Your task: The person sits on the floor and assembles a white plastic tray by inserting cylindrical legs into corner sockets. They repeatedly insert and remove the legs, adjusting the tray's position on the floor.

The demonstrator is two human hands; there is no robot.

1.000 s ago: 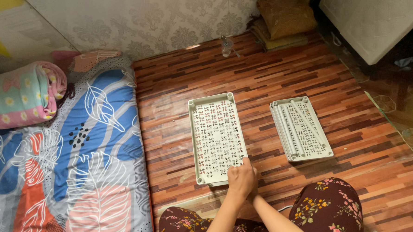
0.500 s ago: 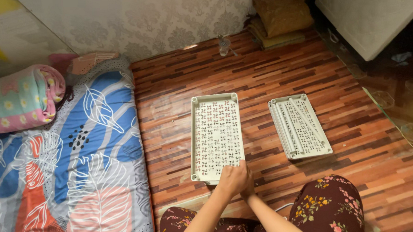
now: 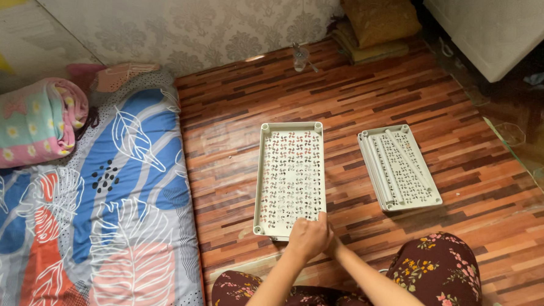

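A white perforated plastic tray (image 3: 289, 172) lies flat on the wooden floor in front of me, rim up. My left hand (image 3: 307, 236) rests on its near short edge with the fingers curled over the rim. Just to its right, my right hand (image 3: 331, 242) is pressed against it and mostly hidden, so its grip is unclear. A second white perforated tray (image 3: 400, 167), ribbed side up, lies to the right, apart from both hands.
A mattress with a blue, orange and white leaf-print cover (image 3: 98, 213) lies along the left, with a rolled floral blanket (image 3: 28, 124) on it. A small glass (image 3: 300, 57) and a brown cushion (image 3: 379, 17) sit by the far wall. My floral-clad knees (image 3: 444, 277) frame the near floor.
The left tray has turned slightly and now lies straighter in front of me. My hands stayed together at its near edge, shifting a little left.
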